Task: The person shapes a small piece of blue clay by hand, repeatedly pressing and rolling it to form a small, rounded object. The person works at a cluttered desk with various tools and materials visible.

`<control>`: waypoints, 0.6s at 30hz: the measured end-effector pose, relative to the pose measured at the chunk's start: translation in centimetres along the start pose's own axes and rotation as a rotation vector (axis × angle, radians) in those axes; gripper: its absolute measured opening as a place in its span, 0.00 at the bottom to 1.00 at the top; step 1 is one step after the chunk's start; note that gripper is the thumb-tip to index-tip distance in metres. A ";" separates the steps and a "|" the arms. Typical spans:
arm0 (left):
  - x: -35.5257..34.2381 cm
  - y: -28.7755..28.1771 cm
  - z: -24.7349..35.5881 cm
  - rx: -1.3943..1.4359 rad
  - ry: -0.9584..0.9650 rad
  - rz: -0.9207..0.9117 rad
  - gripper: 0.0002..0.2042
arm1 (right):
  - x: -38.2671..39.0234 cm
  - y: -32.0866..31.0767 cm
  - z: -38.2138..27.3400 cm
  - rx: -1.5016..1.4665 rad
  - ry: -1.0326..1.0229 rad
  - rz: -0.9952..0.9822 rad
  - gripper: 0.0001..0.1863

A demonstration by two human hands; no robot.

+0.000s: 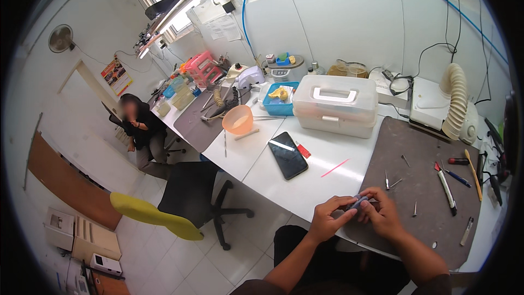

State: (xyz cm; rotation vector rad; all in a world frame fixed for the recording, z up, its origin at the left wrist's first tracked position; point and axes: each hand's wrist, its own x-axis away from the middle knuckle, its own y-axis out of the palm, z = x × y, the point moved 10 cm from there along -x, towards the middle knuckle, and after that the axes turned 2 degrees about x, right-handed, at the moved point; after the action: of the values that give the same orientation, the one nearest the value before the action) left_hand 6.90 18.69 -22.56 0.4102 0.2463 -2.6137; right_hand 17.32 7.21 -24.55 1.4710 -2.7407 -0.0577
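Note:
A small grey-blue piece (357, 203) sits between the fingertips of both my hands, above the near left edge of a brown work mat (401, 147). My left hand (331, 216) pinches it from the left with thumb and fingers. From the other side my right hand (380, 211) grips it with bent fingers. Its exact kind is too small and covered to make out. Close to my right hand, several thin metal tools and burs lie on the mat, one of them a short metal bit (415, 208). A white pen-like tool (446, 188) rests farther right.
A black phone (287, 155), an orange bowl (238, 120) and a clear-lidded toolbox (335, 104) stand on the white table to the left. A white machine with a ribbed hose (454, 101) is at the back right. A person (143, 125) sits far left, beyond an office chair (188, 194).

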 end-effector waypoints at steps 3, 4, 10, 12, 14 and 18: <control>0.2 -0.1 -0.2 0.016 -0.010 -0.008 0.16 | 0.0 0.2 0.1 0.001 0.003 -0.013 0.15; 0.1 -0.1 -0.3 0.030 -0.013 -0.017 0.16 | 0.0 0.2 0.1 -0.003 0.008 -0.008 0.16; 0.0 0.1 -1.0 0.082 -0.057 -0.064 0.16 | -0.2 0.1 0.3 -0.003 0.028 0.011 0.17; 0.0 0.0 -1.1 0.123 -0.081 -0.066 0.16 | -0.4 0.2 0.3 0.030 0.016 0.003 0.17; 0.0 0.2 -1.4 0.135 -0.066 -0.077 0.16 | -0.4 0.4 0.2 0.050 -0.015 0.008 0.16; -0.1 0.4 -1.2 0.092 -0.011 -0.084 0.16 | -0.4 -0.1 0.8 0.078 -0.031 0.043 0.16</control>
State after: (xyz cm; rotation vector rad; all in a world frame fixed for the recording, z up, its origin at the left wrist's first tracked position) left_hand 7.50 18.65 -23.68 0.4252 0.1426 -2.7160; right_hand 17.57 7.55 -25.39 1.4408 -2.8288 0.0273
